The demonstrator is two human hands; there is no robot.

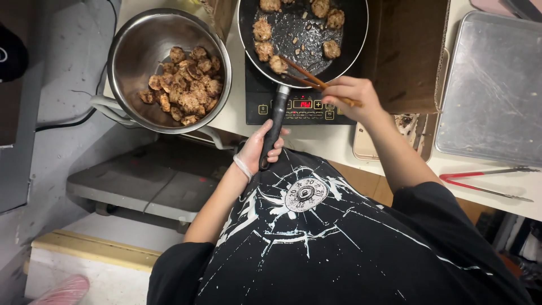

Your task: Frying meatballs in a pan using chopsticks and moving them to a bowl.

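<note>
My left hand [261, 148], in a thin clear glove, grips the black handle [276, 121] of a dark frying pan [299, 34]. The pan sits on a black induction cooker [293, 107] and holds several browned meatballs [263, 29] in oil. My right hand [351, 95] holds wooden chopsticks [307, 76], whose tips pinch a meatball [278, 64] at the pan's near edge. To the left, a steel bowl [141, 39] holds a heap of fried meatballs [186, 85].
A metal tray [494, 85] lies at the right, with red tongs [485, 182] in front of it. A brown cardboard box [406, 51] stands beside the cooker. A phone [364, 147] lies at the counter edge. A low grey cart [152, 181] stands below the counter.
</note>
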